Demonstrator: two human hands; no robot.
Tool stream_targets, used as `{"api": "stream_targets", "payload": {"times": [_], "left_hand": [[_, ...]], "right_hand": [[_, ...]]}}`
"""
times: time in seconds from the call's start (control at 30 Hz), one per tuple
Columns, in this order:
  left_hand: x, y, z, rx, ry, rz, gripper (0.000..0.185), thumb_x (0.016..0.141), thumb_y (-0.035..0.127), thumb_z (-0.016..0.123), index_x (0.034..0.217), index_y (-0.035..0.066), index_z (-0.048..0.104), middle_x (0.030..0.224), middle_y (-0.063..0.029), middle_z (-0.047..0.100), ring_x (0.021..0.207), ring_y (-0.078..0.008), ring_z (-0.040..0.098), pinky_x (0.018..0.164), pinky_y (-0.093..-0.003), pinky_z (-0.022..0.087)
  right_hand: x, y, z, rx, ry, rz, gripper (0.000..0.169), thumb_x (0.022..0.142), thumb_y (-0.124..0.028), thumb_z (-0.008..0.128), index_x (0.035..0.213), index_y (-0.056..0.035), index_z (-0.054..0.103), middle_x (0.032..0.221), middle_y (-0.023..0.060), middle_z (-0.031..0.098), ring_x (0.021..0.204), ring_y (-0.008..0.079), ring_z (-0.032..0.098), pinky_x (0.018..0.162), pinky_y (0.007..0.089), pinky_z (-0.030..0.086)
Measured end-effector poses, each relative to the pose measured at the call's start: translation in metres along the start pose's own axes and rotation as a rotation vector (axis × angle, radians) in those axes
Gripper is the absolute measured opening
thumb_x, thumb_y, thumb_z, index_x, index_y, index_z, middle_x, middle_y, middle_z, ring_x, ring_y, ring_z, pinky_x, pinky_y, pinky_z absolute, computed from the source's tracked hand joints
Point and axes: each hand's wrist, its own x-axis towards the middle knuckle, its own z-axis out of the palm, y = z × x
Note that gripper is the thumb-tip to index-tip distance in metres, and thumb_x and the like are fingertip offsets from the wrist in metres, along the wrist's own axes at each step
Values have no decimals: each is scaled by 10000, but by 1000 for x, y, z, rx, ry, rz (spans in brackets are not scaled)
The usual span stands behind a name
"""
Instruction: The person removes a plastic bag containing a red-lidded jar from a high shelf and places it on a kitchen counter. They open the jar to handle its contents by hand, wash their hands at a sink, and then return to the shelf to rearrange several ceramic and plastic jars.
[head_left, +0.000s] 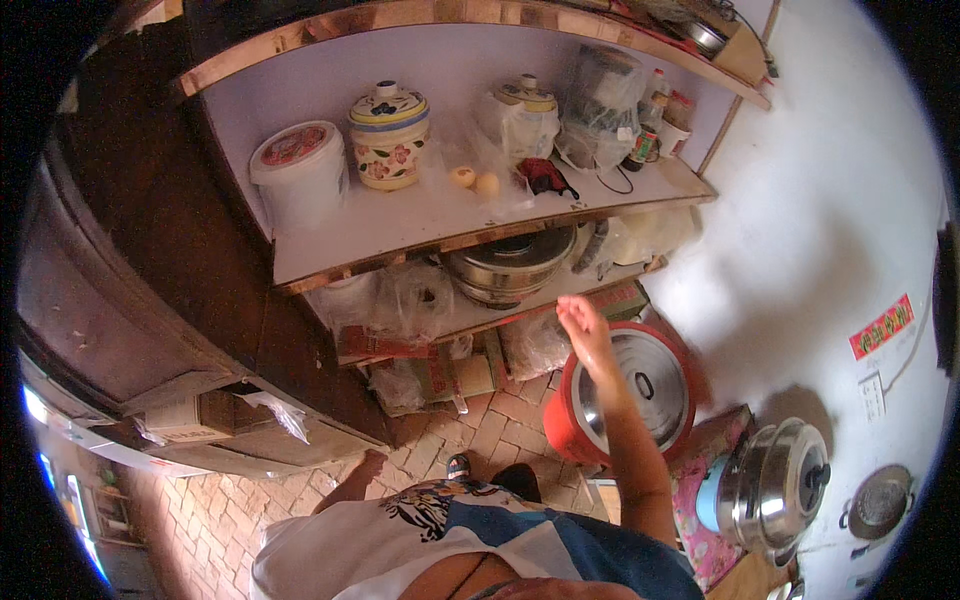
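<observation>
My right hand (585, 330) is raised in front of the lower shelf, fingers loosely bent, with nothing visible in it. Beneath my right forearm is a red tub (559, 420) with a shiny metal lid (675, 390). A steel pot with a dark lid (510, 270) sits on the lower shelf, up and left of that hand. My left hand (371, 459), low at the dark cabinet's bottom edge, is blurred and its fingers are unclear. On the upper shelf are a white plastic bucket (300, 180), a floral ceramic jar (386, 142), two eggs (474, 180) in thin plastic and a bagged jar (525, 124).
The wooden shelf edge (495, 232) runs across above my right hand. A dark cabinet (225, 262) stands left. Bottles (646, 127) are at the upper shelf's right end. At right, a steel steamer pot (780, 480) stands near a floral cloth (705, 517). Brick paving (217, 517) covers the floor.
</observation>
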Motion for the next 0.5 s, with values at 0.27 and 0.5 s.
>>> {"api": "stream_targets", "payload": {"times": [0.27,0.5], "left_hand": [[-27,68,59,-410,74,146,202,800,192,682,958,86,614,779,-41,631,604,-130,578,482,-265,443],[-84,152,147,-379,327,488,229,785,66,639,1011,65,604,827,-35,655,715,-103,601,614,-261,489]], "right_hand": [[237,-40,-30,-778,-57,-290,281,876,-205,596,1127,-80,580,1120,128,598,1039,289,564,872,366,448],[301,9,-24,-1120,-245,-475,324,864,-236,595,1158,-109,543,1153,168,542,1086,343,498,945,455,369]]}}
